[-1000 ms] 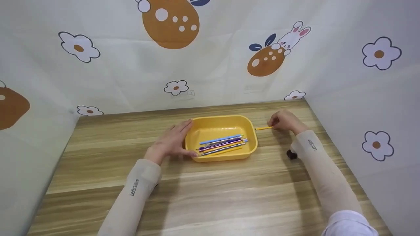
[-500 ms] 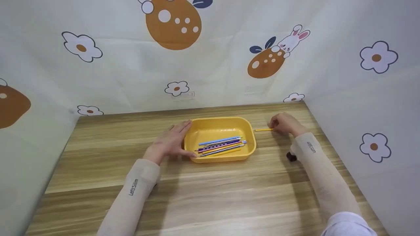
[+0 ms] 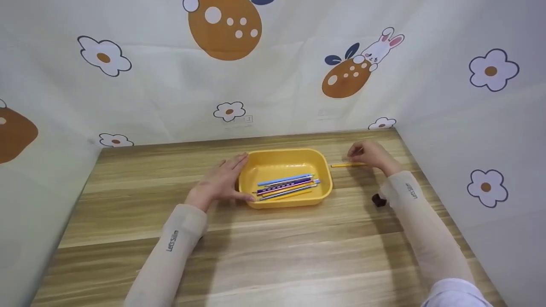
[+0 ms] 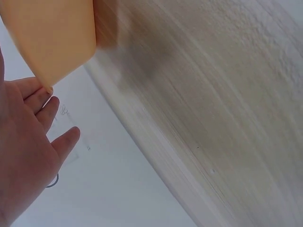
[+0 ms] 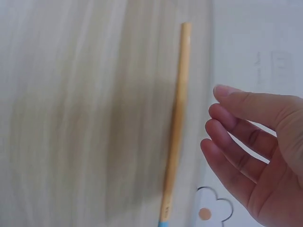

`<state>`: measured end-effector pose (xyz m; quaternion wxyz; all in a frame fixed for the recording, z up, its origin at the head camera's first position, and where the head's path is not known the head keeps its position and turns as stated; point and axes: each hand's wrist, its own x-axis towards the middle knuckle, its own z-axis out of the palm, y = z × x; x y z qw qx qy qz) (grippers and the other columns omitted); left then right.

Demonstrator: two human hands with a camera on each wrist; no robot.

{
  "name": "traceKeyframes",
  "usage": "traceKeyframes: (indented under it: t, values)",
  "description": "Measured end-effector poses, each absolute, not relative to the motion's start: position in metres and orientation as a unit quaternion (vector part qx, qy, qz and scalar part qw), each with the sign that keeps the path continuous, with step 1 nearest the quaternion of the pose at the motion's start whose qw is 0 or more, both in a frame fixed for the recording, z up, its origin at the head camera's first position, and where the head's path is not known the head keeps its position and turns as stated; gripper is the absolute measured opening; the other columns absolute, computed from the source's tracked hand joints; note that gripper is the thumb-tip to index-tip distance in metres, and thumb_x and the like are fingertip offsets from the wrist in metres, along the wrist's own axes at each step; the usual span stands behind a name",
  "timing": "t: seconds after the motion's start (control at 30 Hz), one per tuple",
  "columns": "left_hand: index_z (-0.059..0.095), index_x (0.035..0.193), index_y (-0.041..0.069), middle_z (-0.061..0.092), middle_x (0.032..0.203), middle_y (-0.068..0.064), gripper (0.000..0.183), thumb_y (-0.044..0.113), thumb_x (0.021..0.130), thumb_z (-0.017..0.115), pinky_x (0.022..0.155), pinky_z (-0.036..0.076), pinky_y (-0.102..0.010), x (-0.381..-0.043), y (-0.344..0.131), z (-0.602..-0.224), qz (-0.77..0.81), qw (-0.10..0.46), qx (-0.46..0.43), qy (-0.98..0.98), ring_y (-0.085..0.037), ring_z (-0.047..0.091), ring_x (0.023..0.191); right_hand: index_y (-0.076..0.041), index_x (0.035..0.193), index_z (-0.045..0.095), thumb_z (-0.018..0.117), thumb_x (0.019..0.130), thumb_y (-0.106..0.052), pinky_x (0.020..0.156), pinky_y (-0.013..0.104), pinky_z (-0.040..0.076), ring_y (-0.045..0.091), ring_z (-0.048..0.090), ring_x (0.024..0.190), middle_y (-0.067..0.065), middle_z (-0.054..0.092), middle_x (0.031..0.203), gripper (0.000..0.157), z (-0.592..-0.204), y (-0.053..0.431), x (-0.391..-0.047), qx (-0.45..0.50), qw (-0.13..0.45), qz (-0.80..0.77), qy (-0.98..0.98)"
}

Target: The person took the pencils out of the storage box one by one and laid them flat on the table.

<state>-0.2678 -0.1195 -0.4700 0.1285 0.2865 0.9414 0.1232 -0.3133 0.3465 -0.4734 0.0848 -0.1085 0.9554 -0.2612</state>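
Observation:
A yellow tray stands on the table and holds several pencils in blue, purple, striped and yellow, lying side by side. My left hand rests against the tray's left end, thumb at the near corner and fingers at the far one. In the left wrist view its fairly straight fingers touch the tray's edge. Right of the tray, a yellow pencil with a blue end lies on the table. My right hand hovers beside that pencil, fingers loosely bent, with nothing between them and a gap to the pencil.
The wooden table is bordered by pale curtain walls printed with flowers and rabbits at the back and sides. A small dark object shows below the right wrist, partly hidden by the sleeve.
My right hand has let go of the yellow pencil and lifted slightly away, so more of the pencil shows on the table. The left hand and tray stay in place.

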Motion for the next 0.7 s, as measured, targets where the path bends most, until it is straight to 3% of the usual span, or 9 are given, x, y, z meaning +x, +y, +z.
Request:
traceKeyframes:
  t: [0.7]
  values:
    - [0.011,0.161,0.008,0.009,0.169,-0.009,0.130,0.082,0.069,0.067,0.127,0.015,-0.054,-0.269,-0.121,-0.471,0.120,0.123,0.300,0.938,-0.027,0.013,0.157,-0.003,0.109,0.073,0.071,0.092,-0.015,0.081,0.016,0.053,0.025,0.067,0.097,0.017,0.074,0.109,0.021,-0.448,0.298,-0.301,-0.133,0.090,-0.375,0.913]
